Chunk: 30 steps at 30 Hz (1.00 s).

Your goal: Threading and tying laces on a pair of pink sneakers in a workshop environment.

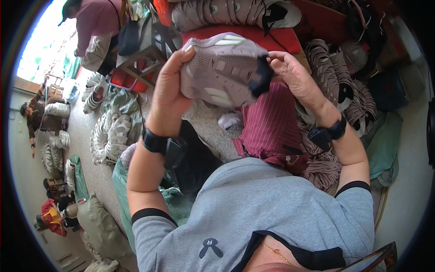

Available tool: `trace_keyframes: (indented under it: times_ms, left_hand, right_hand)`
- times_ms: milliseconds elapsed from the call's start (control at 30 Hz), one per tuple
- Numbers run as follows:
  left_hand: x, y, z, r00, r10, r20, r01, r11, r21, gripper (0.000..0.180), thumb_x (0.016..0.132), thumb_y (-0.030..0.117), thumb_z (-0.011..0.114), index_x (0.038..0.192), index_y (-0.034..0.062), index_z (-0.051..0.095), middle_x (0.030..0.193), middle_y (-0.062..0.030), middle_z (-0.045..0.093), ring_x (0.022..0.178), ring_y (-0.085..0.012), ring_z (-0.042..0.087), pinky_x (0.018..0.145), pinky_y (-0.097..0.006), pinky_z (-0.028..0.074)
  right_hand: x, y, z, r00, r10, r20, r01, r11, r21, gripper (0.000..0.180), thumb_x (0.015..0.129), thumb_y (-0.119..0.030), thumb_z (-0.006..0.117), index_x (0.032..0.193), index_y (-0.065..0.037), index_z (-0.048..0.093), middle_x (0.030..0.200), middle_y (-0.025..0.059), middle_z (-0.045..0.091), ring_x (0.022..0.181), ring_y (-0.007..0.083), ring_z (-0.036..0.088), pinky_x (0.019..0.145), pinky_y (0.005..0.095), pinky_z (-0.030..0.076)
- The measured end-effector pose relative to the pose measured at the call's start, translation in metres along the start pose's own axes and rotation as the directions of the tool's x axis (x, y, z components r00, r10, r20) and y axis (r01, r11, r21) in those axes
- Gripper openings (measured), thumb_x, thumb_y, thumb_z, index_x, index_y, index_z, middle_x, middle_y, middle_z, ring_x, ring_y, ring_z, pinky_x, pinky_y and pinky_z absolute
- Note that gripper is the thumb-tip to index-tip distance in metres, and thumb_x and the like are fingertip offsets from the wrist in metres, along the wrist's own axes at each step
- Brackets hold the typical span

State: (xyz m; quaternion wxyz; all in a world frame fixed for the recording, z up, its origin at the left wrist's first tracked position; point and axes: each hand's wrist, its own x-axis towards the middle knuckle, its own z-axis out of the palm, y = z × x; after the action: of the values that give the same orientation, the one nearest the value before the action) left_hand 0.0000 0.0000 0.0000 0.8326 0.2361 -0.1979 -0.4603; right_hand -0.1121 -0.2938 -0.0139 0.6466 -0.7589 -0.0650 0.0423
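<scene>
A pinkish-grey shoe upper (222, 68) with a black collar and pale side strips is held up in front of me, spread between both hands. My left hand (174, 72) grips its left end, thumb over the face and the other fingers mostly hidden behind. At the black collar end, my right hand (292, 75) has its fingers bent against the edge; part of that grip is hidden by the upper. Below it, a dark red striped cloth (272, 118) lies over my right leg.
A row of stacked shoe uppers (217, 13) lies ahead on a red surface (281, 43). More bundles (331, 68) stand at right, beside a green sack (383, 149). On the left floor sit a ring of pale uppers (108, 138) and a red basket (129, 79). Other people work at left.
</scene>
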Motion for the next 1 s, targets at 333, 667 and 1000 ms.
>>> trace_keyframes:
  times_ms: [333, 667, 1000]
  left_hand:
    - [0.036, -0.090, 0.057, 0.960, 0.200, -0.193, -0.233, 0.958, -0.166, 0.055, 0.092, 0.034, 0.059, 0.137, 0.0035, 0.048, 0.129, -0.0136, 0.059, 0.118, -0.0286, 0.057, 0.106, -0.045, 0.041]
    - [0.004, -0.107, 0.041, 0.963, 0.066, -0.262, 0.159, 0.646, 0.747, 0.027, 0.101, 0.026, 0.058, 0.111, 0.0021, 0.065, 0.095, -0.0028, 0.069, 0.082, -0.0093, 0.061, 0.078, -0.024, 0.048]
    - [0.048, -0.129, -0.036, 0.729, 0.622, -0.285, 0.005, 0.411, 0.911, 0.047, 0.097, 0.033, 0.063, 0.123, -0.0046, 0.053, 0.118, -0.0159, 0.057, 0.103, -0.0203, 0.058, 0.090, -0.032, 0.048]
  right_hand:
    - [-0.011, 0.006, 0.028, 0.975, 0.139, 0.174, -0.221, 0.492, 0.842, 0.071, 0.097, -0.062, 0.047, 0.138, -0.003, 0.045, 0.125, 0.0117, 0.059, 0.114, 0.0246, 0.060, 0.097, 0.0411, 0.052]
    - [0.010, 0.013, -0.024, 0.977, 0.158, -0.143, -0.048, 0.818, 0.574, 0.054, 0.095, -0.047, 0.057, 0.128, -0.004, 0.056, 0.122, 0.0076, 0.065, 0.109, 0.0222, 0.062, 0.099, 0.0372, 0.046]
    - [0.032, 0.068, -0.041, 0.864, 0.165, -0.475, -0.321, 0.908, -0.268, 0.083, 0.082, -0.064, 0.063, 0.126, 0.007, 0.057, 0.125, 0.0275, 0.062, 0.119, 0.0349, 0.060, 0.101, 0.0396, 0.045]
